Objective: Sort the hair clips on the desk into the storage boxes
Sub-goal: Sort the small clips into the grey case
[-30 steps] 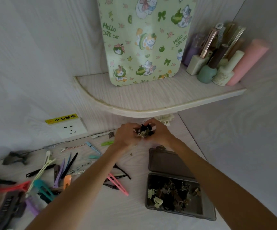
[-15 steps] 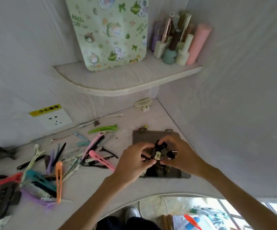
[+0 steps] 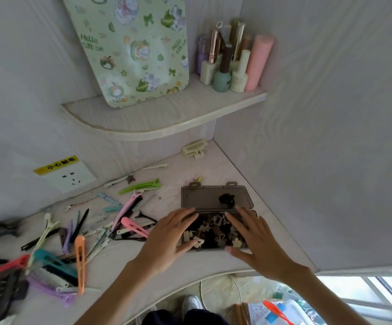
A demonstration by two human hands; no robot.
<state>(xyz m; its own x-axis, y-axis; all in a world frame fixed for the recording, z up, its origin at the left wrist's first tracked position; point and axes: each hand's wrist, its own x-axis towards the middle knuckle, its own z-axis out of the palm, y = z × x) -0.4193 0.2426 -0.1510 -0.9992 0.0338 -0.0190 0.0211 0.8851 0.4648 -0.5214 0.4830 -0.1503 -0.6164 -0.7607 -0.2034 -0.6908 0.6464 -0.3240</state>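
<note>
Head view, desk corner. Storage box (image 3: 216, 231), dark translucent, lies open near the desk's front edge; its lid (image 3: 204, 197) is folded flat away from the person, with one small black claw clip (image 3: 226, 200) resting on it. The tray holds a heap of small claw clips (image 3: 216, 228), brown, black and cream; single pieces are hard to separate in the blur.

Left hand (image 3: 166, 240): fingers spread and nearly straight, laid over the box's left end, gripping nothing visible. Fingertips cover part of the tray; whether they press on the clips cannot be told.

Right hand (image 3: 258, 245): fingers spread and straight, over the box's right end, thumb at the front right corner. It holds nothing.

Left of the box, loose long hair clips (image 3: 77, 242) lie scattered and overlapping: a pink one (image 3: 134, 227), an orange one (image 3: 80, 263), a green one (image 3: 141, 186), others in purple, teal and black. The pile runs off the left frame edge, blurred there. A cream claw clip (image 3: 195, 147) sits well apart, under the corner shelf (image 3: 157, 120).
</note>
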